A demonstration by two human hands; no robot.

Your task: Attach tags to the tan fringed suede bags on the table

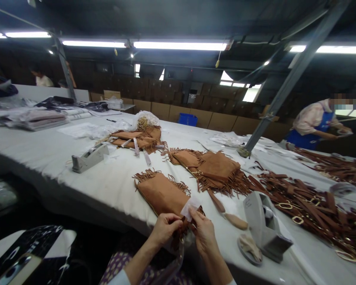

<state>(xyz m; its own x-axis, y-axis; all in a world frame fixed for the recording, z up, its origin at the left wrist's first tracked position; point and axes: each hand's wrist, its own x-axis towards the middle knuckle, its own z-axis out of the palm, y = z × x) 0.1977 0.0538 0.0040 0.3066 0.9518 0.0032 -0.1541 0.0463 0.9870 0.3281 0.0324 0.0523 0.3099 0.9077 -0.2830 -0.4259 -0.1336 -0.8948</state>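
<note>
A tan suede fringed bag (pixel 161 192) lies at the near edge of the white table (pixel 47 152). My left hand (pixel 165 229) pinches the bag's near end, fingers closed. My right hand (pixel 204 231) is closed on a small piece of white tissue paper (pixel 190 207) held against that same end. A clear plastic film (pixel 178 259) hangs below my hands.
Two grey tape dispensers (pixel 266 225) (pixel 89 157) stand on the table. More fringed bags (pixel 209 168) (pixel 139 138) lie further back. Several brown straps with gold buckles (pixel 314 208) pile at the right. A person in a blue apron (pixel 314 124) works at the far right.
</note>
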